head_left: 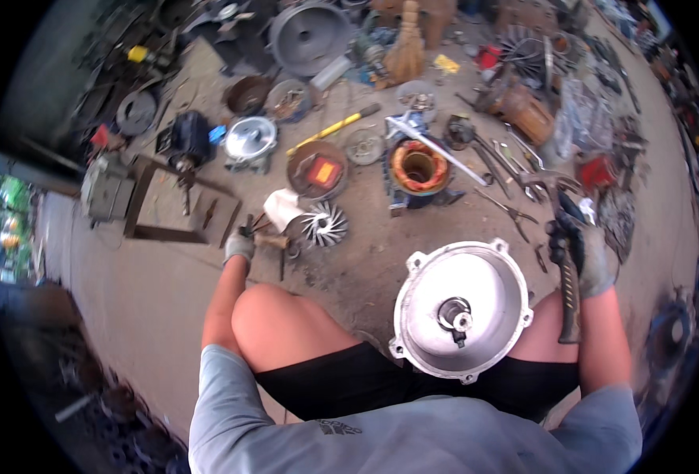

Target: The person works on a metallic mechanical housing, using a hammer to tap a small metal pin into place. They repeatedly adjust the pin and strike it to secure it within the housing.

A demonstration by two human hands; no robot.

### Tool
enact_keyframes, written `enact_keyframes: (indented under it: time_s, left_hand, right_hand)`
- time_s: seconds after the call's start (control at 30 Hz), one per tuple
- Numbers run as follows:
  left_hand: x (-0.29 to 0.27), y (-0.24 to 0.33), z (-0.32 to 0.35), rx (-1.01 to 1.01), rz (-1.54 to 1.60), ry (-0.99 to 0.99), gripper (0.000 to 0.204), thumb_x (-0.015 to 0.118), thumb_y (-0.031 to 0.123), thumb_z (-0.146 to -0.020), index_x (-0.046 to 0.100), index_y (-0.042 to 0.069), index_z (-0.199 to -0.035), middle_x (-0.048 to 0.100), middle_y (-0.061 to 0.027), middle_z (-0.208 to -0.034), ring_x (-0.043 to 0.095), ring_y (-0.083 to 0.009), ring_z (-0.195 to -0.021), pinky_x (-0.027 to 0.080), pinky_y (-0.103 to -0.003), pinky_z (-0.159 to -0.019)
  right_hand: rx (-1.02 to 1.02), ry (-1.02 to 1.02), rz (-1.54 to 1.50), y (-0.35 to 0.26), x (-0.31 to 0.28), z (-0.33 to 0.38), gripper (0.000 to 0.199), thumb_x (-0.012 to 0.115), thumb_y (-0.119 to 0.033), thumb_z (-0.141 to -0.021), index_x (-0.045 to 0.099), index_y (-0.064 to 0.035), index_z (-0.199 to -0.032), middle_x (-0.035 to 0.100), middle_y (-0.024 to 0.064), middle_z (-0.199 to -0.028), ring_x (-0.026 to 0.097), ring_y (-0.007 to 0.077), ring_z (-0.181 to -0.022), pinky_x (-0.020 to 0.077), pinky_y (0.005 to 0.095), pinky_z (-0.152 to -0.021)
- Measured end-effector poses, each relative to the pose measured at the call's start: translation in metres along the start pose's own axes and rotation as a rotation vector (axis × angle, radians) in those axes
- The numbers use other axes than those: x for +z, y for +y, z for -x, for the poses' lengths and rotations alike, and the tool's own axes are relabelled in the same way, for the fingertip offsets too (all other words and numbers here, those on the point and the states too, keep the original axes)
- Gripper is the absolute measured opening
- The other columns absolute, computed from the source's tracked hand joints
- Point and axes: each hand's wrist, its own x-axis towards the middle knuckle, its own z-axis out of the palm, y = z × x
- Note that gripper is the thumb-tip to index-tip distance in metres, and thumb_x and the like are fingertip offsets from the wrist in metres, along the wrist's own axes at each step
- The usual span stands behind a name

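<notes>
A round silver metal housing [487, 280] rests tilted on my lap, its open side up and a short shaft [454, 314] standing in its centre. My right hand [594, 261], in a grey glove with dark fingers, is closed around a hammer [569, 304] with a black and yellow grip, right of the housing. Its metal head points away from me. My gloved left hand [239, 246] is stretched past my left knee, low over the floor. Its fingers look curled, but what they hold cannot be made out. Beside it lies a tool with a wooden-looking part [270, 241].
A finned fan wheel [324, 224] and a white cloth [284, 208] lie ahead. Beyond are a rusty bowl [318, 192], a motor stator with orange-red windings [419, 167] and a yellow-handled tool [333, 130]. Pliers [507, 207] lie on the right, a metal frame [140, 209] left.
</notes>
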Motion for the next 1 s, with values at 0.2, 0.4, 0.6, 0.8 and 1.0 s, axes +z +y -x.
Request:
enact_keyframes:
  time_s: [0.2,0.4,0.6,0.8,1.0]
  left_hand:
    - [-0.062,0.043,-0.026,0.217,-0.050,0.117,0.053,0.074,0.039,-0.094,0.069,0.001,-0.130,0.074,-0.0257,-0.125,0.070,-0.0414,-0.119,0.056,-0.048,-0.101]
    - [-0.214,0.255,0.172,0.681,0.554,-0.306,0.040,0.074,0.013,-0.100,0.065,-0.002,-0.136,0.075,-0.0144,-0.127,0.070,-0.0194,-0.120,0.054,-0.035,-0.104]
    - [-0.223,0.355,0.281,0.949,0.544,-0.612,0.038,0.067,0.005,-0.102,0.064,0.000,-0.139,0.072,-0.0100,-0.133,0.066,-0.0169,-0.123,0.050,-0.033,-0.110]
    - [-0.128,0.349,0.258,0.648,1.007,-0.550,0.029,0.063,0.004,-0.102,0.068,-0.003,-0.131,0.076,-0.0085,-0.120,0.071,-0.0135,-0.109,0.055,-0.028,-0.098]
    - [-0.140,0.304,0.215,0.550,1.039,-0.329,0.026,0.062,0.009,-0.104,0.072,0.000,-0.127,0.078,-0.0054,-0.112,0.071,-0.0126,-0.098,0.055,-0.028,-0.090]
  right_hand:
    - [-0.038,-0.009,0.070,-0.002,-0.019,-0.009,0.061,0.062,-0.018,-0.107,0.036,-0.0130,-0.162,0.073,0.0113,-0.088,0.064,0.0153,-0.062,0.0527,0.0290,-0.051]
    - [0.180,0.008,0.226,0.031,-0.052,-0.035,0.025,0.060,-0.011,-0.103,0.057,-0.0014,-0.126,0.073,0.0150,-0.094,0.064,0.0179,-0.059,0.0572,0.0335,-0.055]
    - [0.519,-0.108,0.631,0.113,-0.117,-0.108,0.013,0.070,-0.016,-0.094,0.074,-0.0046,-0.089,0.074,0.0152,-0.082,0.072,0.0285,-0.067,0.0568,0.0409,-0.060]
    - [0.295,-0.547,0.691,0.155,-0.174,-0.173,0.021,0.080,-0.015,-0.081,0.080,-0.0122,-0.102,0.077,0.0122,-0.088,0.075,0.0285,-0.081,0.0593,0.0399,-0.073]
    - [-0.032,-0.543,1.513,0.078,-0.103,-0.180,0.040,0.080,-0.021,-0.083,0.077,-0.0110,-0.122,0.079,0.0154,-0.110,0.076,0.0319,-0.099,0.0598,0.0422,-0.084]
